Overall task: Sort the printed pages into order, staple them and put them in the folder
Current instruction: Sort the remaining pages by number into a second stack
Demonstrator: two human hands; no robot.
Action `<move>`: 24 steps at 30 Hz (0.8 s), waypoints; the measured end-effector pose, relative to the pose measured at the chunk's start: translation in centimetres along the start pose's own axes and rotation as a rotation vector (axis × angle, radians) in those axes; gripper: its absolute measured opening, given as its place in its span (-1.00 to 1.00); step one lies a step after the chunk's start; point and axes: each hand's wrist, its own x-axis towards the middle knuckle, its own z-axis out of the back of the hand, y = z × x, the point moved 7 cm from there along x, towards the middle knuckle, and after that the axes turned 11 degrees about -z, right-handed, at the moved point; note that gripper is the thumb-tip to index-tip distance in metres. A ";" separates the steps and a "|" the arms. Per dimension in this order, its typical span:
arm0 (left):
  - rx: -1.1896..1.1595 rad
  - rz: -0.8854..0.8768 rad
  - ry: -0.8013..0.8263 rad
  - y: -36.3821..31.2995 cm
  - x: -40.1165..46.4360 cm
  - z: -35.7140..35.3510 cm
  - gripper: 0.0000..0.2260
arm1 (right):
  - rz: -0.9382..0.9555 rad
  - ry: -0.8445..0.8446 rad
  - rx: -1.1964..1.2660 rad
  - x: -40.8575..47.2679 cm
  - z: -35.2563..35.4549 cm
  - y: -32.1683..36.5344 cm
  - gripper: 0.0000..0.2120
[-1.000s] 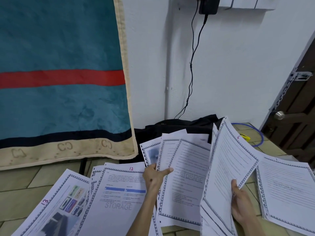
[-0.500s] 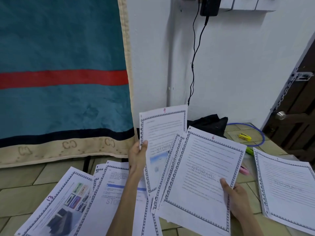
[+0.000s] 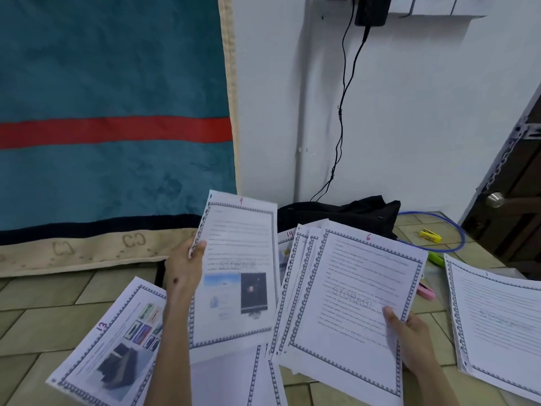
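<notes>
White printed pages with blue patterned borders are spread over a tiled floor [image 3: 44, 312] as a person sorts them. Their left hand [image 3: 183, 268] pinches the left edge of page 9 [image 3: 238, 271], held upright and apart from the rest, thumb on the front. Just to its right, the right hand [image 3: 409, 335] grips a fanned stack topped by page 6 [image 3: 351, 303] at its lower right side, thumb pressed on the sheet; a page marked 14 [image 3: 288, 244] peeks out behind the stack. Page 13 [image 3: 117, 344] lies on the floor toward the lower left, beside the left forearm. Another pile of pages [image 3: 497, 320] rests at the right edge. Near the wall sit a black bag [image 3: 336, 212] and a yellow object [image 3: 430, 235], too small to identify
</notes>
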 end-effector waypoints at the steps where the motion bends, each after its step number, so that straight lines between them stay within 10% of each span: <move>1: 0.042 0.027 0.030 1.0 0.0 0.4 -0.75 | 0.003 0.005 -0.009 0.0 0.1 -0.1 -0.54; 5: 0.023 0.033 0.094 2.6 -0.8 1.2 -0.77 | 0.025 0.051 -0.021 0.4 0.5 -0.4 -0.06; 10: 0.087 0.035 0.162 3.1 -1.9 1.3 -0.75 | -0.070 0.032 0.006 1.0 0.9 -0.8 -0.68; 24: 0.046 0.157 0.249 6.9 -4.4 -1.8 -0.69 | -0.199 0.132 0.229 0.8 0.4 -0.7 -0.76</move>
